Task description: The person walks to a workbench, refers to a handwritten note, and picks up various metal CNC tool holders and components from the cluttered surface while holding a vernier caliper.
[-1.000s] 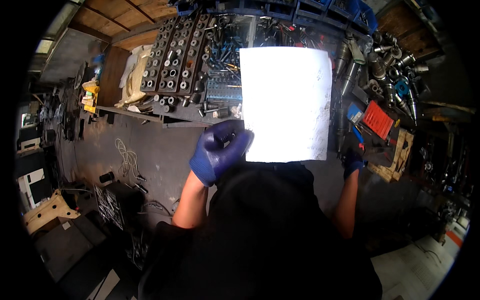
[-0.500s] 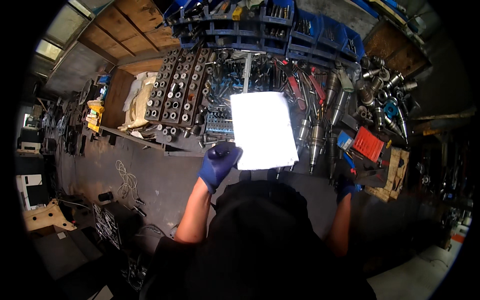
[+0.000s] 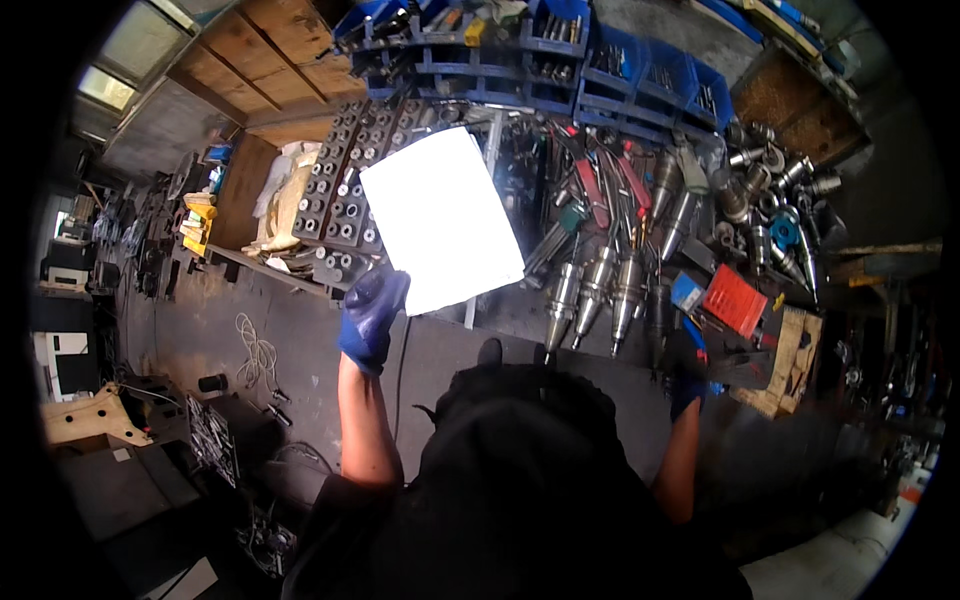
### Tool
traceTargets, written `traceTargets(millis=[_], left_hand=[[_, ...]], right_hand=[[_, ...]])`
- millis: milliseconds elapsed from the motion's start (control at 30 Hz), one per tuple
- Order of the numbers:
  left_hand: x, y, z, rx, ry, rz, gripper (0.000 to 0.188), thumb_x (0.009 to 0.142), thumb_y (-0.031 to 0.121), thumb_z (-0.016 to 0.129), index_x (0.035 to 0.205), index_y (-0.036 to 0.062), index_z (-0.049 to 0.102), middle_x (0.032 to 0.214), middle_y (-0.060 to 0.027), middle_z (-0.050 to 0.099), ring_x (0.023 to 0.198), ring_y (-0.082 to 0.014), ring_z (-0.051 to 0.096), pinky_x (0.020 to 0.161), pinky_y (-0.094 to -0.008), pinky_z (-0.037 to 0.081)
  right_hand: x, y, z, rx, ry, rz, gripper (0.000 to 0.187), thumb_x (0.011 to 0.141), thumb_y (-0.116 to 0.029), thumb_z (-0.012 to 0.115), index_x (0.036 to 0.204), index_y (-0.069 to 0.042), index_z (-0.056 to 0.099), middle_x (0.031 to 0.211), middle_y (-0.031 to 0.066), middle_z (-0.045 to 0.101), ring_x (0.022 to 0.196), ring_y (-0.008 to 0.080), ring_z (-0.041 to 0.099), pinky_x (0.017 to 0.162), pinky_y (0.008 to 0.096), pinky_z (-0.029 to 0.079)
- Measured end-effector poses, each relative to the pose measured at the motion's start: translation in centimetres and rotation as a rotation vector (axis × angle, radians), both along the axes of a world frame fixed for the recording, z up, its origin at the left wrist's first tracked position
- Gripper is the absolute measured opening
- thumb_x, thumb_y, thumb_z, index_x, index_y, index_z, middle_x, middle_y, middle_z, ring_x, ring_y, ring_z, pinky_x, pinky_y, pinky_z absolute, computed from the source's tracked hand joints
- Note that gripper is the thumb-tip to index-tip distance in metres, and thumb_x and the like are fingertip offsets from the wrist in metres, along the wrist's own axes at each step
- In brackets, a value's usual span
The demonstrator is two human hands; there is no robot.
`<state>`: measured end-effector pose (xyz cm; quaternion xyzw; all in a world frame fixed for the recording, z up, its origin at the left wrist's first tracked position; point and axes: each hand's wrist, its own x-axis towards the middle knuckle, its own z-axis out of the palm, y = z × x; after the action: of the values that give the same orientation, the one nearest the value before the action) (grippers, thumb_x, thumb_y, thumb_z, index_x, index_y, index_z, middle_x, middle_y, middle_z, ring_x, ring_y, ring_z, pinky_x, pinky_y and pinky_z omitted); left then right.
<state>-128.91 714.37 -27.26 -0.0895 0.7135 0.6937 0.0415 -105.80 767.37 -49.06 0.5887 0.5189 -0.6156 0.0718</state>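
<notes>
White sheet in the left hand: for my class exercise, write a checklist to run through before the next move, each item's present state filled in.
1. Left hand gloved and gripping the white sheet at its near-left side: ok.
2. Face of the sheet readable: not ok, it is washed out by glare.
3. Collet rack fully in view: not ok, the sheet hides part of it.
4. Front tool holders uncovered: ok.
5. Right hand empty: cannot tell, it is in shadow.
</notes>
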Motion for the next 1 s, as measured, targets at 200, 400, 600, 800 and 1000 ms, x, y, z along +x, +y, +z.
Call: traceTargets(millis=[200,400,600,800,1000], left_hand=[[-0.4,-3.5,-4.5,-0.118,0.195,-0.02,0.017,0.095,0.004,0.06,0.11,0.0032,0.067,0.097,-0.0002,0.063,0.077,-0.0034,0.054,0.063,-0.018,0.041],[-0.3,-1.1,-1.1,-0.156,0.194,-0.134,0.016,0.094,0.007,0.059,0.105,-0.0016,0.067,0.095,-0.0039,0.066,0.083,-0.0104,0.059,0.075,-0.0248,0.048],[2.3,11.1,-2.2,-0.136,-0.126,-0.358,0.019,0.091,0.01,0.067,0.105,-0.0038,0.067,0.09,-0.0048,0.069,0.08,-0.0095,0.06,0.073,-0.026,0.051],[1.2,16.5,-11.2,-0.043,-0.263,-0.313,0.024,0.088,0.009,0.072,0.107,-0.0046,0.067,0.095,-0.0063,0.071,0.084,-0.0093,0.064,0.075,-0.0247,0.053],[0.4,17.7,-9.8,-0.821,-0.067,-0.627,0.035,0.084,0.041,0.064,0.102,0.0117,0.071,0.099,-0.017,0.071,0.091,-0.036,0.068,0.08,-0.0408,0.053]], right_hand=[[-2.1,-0.7,2.0,-0.024,-0.132,-0.042,0.021,0.094,-0.032,0.059,0.092,-0.011,0.061,0.077,0.0102,0.067,0.058,0.0208,0.061,0.051,0.0333,0.046],[-1.6,-0.7,2.1,-0.046,-0.103,-0.055,0.02,0.094,-0.031,0.059,0.092,-0.01,0.061,0.077,0.011,0.068,0.058,0.0213,0.062,0.051,0.0334,0.047],[-1.4,-1.0,2.8,-0.028,-0.064,-0.011,0.019,0.094,-0.03,0.06,0.094,-0.011,0.063,0.077,0.0089,0.069,0.059,0.0201,0.064,0.051,0.0331,0.047],[-1.3,-0.9,2.5,-0.015,-0.03,0.02,0.018,0.093,-0.03,0.062,0.095,-0.012,0.063,0.075,0.007,0.067,0.059,0.0191,0.063,0.051,0.031,0.045],[-1.2,-1.4,2.0,0.002,0.071,-0.058,0.017,0.093,-0.028,0.062,0.091,-0.012,0.059,0.07,0.0056,0.063,0.054,0.0178,0.059,0.046,0.0301,0.041]])
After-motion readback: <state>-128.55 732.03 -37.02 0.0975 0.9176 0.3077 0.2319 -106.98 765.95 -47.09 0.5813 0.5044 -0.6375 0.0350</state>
